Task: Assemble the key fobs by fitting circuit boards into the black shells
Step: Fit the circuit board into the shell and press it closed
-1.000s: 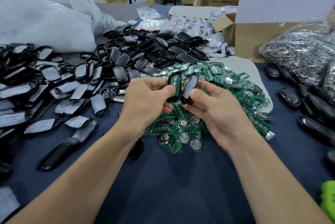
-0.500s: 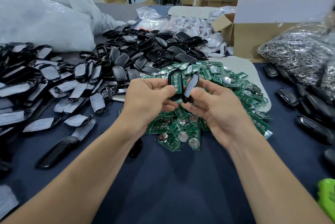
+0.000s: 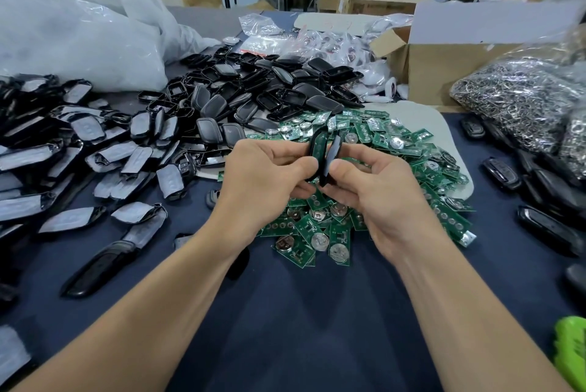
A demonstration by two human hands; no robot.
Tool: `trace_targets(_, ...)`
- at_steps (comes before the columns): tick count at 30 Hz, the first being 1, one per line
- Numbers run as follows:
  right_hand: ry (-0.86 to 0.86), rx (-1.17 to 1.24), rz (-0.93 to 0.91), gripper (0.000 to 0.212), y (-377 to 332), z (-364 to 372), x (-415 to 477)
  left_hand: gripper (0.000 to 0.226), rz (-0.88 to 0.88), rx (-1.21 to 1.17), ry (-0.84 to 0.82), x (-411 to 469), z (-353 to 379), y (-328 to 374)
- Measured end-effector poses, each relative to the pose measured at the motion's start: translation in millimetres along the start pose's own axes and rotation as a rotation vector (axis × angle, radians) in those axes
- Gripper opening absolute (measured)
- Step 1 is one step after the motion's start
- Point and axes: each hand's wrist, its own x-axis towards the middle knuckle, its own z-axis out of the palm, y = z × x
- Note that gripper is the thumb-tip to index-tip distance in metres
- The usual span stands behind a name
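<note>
Left grip pinches the board-loaded shell, right grip pinches the cover beside it; closing them likely needs aligned edges.

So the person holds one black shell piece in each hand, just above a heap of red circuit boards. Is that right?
Not quite. The head view shows the circuit boards in the heap are green, not red. The rest holds: the left hand grips one black shell piece and the right hand grips a second shell piece, just above that heap.
</note>
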Motion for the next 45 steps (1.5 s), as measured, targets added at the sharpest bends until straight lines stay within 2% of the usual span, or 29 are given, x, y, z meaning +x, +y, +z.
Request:
trace_targets(7,0.045,-0.110,-0.139,0.029,2,1,-4,0.035,0.081,0.106,-0.087,-3,4,-1)
trace_targets(14,0.142,-0.303,-0.242,0.023,7,0,-3,0.048,0.112,0.148,-0.115,-4,5,-1)
trace_targets(17,0.157,-0.378,-0.301,0.027,7,3,-4,0.047,0.115,0.146,-0.095,-5,6,-4)
trace_targets(20,0.160,-0.439,-0.348,0.041,5,5,-5,0.041,0.105,0.120,-0.064,-4,7,-7)
trace_targets(23,0.133,-0.527,-0.376,0.044,1,8,-8,0.046,0.086,0.089,-0.070,-1,5,-5)
trace_targets(26,0.128,-0.586,-0.405,0.045,-1,7,-10,0.041,0.083,-0.016,-0.112,1,-2,-2)
trace_targets(29,0.124,-0.583,-0.392,0.044,-2,4,-8,0.040,0.069,-0.101,-0.156,2,-9,0)
trace_targets(35,0.043,-0.454,-0.310,0.042,-1,-2,-3,0.044,0.033,-0.121,-0.230,5,-13,0)
trace_targets(42,-0.018,-0.330,-0.249,0.041,2,-4,-2,0.040,0.050,-0.090,-0.184,6,-13,-2)
trace_targets(45,-0.039,-0.197,-0.201,0.042,2,-6,1,0.039,0.035,-0.136,-0.193,7,-14,-1)
